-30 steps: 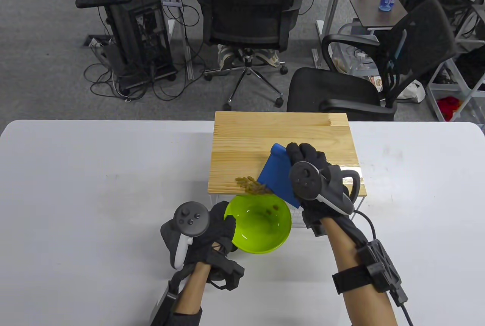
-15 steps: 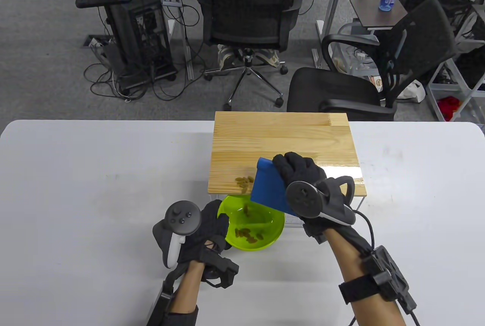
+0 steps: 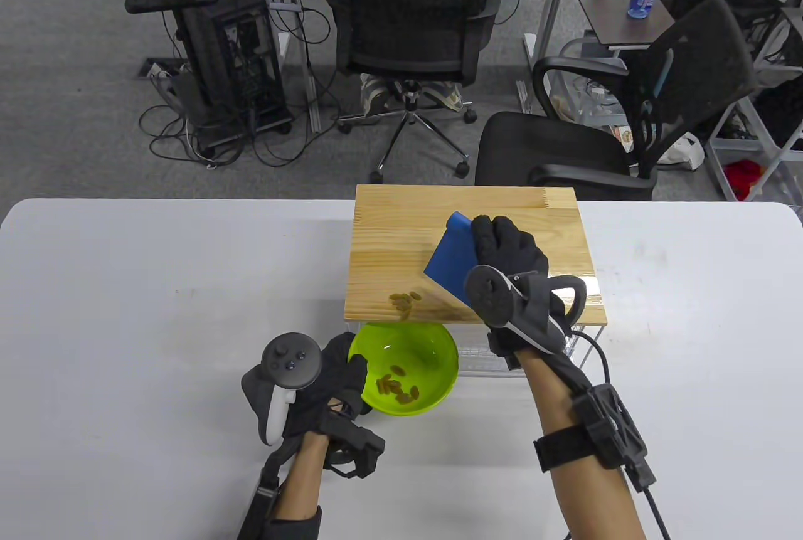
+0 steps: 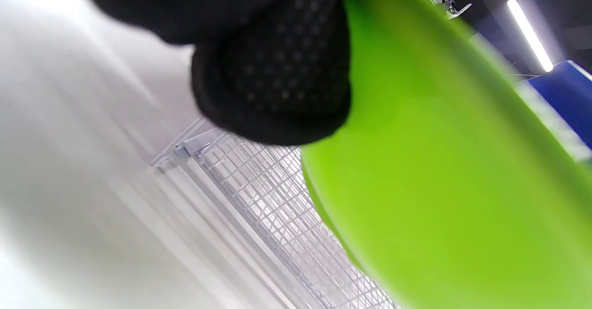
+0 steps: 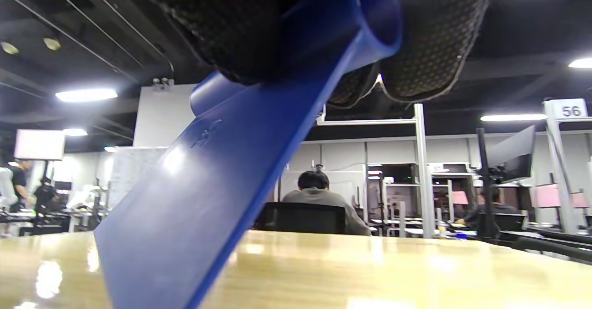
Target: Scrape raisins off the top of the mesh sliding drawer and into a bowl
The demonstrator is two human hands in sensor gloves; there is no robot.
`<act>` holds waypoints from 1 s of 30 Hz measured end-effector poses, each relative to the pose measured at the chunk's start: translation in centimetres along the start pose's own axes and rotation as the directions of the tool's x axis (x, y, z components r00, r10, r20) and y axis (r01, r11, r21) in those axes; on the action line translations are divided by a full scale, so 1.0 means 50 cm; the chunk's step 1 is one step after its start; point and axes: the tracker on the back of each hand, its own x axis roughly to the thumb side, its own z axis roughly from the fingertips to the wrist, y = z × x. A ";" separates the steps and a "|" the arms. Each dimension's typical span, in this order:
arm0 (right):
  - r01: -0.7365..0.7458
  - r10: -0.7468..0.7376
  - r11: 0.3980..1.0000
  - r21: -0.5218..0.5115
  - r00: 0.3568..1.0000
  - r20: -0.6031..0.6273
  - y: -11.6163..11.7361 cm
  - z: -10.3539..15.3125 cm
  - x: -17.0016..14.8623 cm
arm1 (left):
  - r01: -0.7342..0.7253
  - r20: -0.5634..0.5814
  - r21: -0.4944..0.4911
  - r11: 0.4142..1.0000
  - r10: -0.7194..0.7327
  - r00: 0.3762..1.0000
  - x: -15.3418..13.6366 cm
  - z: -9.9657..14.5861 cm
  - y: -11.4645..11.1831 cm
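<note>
My right hand point(image 3: 502, 245) grips a blue scraper point(image 3: 453, 261) over the wooden top point(image 3: 401, 232) of the mesh drawer; in the right wrist view the scraper point(image 5: 208, 193) slants down to the wood point(image 5: 370, 276). A few raisins point(image 3: 404, 301) lie near the top's front edge, left of the blade. My left hand point(image 3: 339, 377) holds the green bowl point(image 3: 433, 345) by its left rim, just below that edge; several raisins point(image 3: 396, 388) lie inside. In the left wrist view a gloved finger point(image 4: 273, 73) presses the bowl's wall point(image 4: 439, 184) beside the white mesh drawer point(image 4: 259, 188).
The white table point(image 3: 157, 289) spreads to both sides of the drawer. Black office chairs point(image 3: 564, 151) stand just beyond the far table edge, and a person point(image 5: 319, 198) sits at a desk in the background.
The right hand lifted the scraper back from the front edge toward the middle of the wooden top. Raisins dropped into the bowl, and the left hand drew the bowl slightly left.
</note>
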 end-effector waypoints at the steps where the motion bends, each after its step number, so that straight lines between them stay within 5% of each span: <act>1: -0.008 0.008 1.000 0.008 1.000 -0.001 0.004 -0.003 0.004 | 0.000 0.000 -0.001 1.000 0.000 1.000 0.000 0.000 0.000; 16: -0.004 0.001 1.000 0.019 0.985 0.173 0.012 -0.002 0.086 | 0.017 -0.005 -0.015 1.000 -0.017 1.000 0.000 -0.004 -0.001; 30: 0.074 -0.024 0.990 -0.119 0.925 0.378 -0.008 0.063 0.101 | -0.002 -0.003 -0.032 0.999 0.002 1.000 0.002 -0.003 0.008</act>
